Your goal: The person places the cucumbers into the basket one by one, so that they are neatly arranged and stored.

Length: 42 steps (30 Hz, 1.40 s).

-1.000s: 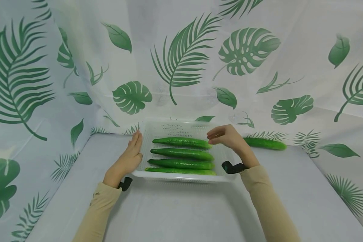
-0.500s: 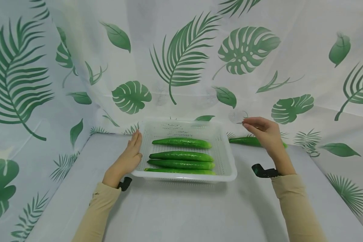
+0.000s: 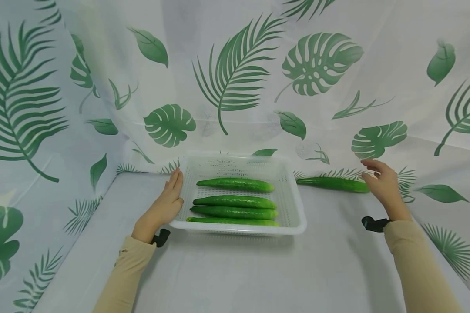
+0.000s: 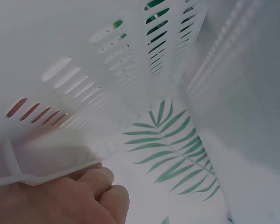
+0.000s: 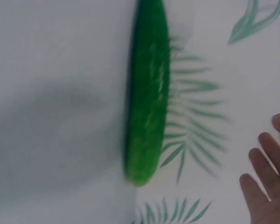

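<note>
Several cucumbers (image 3: pixel 235 184) lie side by side in a white plastic basket (image 3: pixel 300 217) with slotted walls. At the basket's left side, my left hand (image 3: pixel 166 206) holds the rim; in the left wrist view that hand (image 4: pixel 79 198) is against the rim, and skin colour shows through some slots. My right hand (image 3: pixel 383 184) is raised at the right end of another cucumber (image 3: pixel 333 184), holding nothing. The right wrist view shows that cucumber (image 5: pixel 149 98) whole except its far tip, with spread fingers (image 5: pixel 266 175) apart from it.
Behind the table (image 3: pixel 235 278) rises a white sheet (image 3: pixel 250 143) printed with green leaves, which also covers the left side. The lone cucumber lies along the table's back edge, right of the basket.
My right hand has moved right, from over the basket to the lone cucumber's far end. One cucumber in the basket shifted nearer the front ones. The left hand stays put.
</note>
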### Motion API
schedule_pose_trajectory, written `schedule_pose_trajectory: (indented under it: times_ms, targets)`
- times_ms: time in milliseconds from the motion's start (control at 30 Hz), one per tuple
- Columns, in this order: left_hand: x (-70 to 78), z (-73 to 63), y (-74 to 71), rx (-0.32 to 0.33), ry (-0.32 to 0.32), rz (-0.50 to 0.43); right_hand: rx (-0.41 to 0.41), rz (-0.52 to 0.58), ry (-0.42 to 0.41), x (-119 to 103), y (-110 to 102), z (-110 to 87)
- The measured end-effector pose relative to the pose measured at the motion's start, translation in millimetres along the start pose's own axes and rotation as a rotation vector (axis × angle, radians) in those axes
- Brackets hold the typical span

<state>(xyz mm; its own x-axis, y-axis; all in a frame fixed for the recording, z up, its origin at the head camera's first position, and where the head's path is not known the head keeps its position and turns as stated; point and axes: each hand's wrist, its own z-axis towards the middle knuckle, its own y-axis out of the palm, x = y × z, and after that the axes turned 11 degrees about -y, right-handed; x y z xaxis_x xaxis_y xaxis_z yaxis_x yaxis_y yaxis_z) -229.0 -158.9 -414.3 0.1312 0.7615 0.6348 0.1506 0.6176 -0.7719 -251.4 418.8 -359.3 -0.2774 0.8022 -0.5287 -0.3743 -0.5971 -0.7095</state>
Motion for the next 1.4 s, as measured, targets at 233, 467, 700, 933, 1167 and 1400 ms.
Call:
schedule_pose_trajectory:
  times_ms: [233, 467, 700, 933, 1167, 1400]
  targets:
    - [-0.8, -0.4, -1.2, 0.001, 0.008, -0.002, -0.261, -0.134, 0.114, 36.6, 0.9, 8.0]
    - [0.2, -0.6, -0.3, 0.003, 0.017, -0.011, -0.485, -0.215, 0.098, 65.4, 15.1, 16.6]
    - [2.5, -0.5, -1.8, 0.004, 0.02, -0.016, -0.514, -0.267, 0.048, 83.6, 34.7, 9.2]
    - [4.3, -3.1, -3.5, 0.01, 0.016, -0.02, -0.445, -0.254, 0.006, 81.0, 37.4, -0.5]
    - [5.2, -5.0, -5.1, 0.009, 0.01, -0.016, -0.406, -0.094, -0.002, 70.8, 25.3, -23.0]
    - [4.4, -3.4, -3.6, -0.001, 0.002, -0.015, -0.33, -0.023, 0.048, 67.9, 17.3, -59.0]
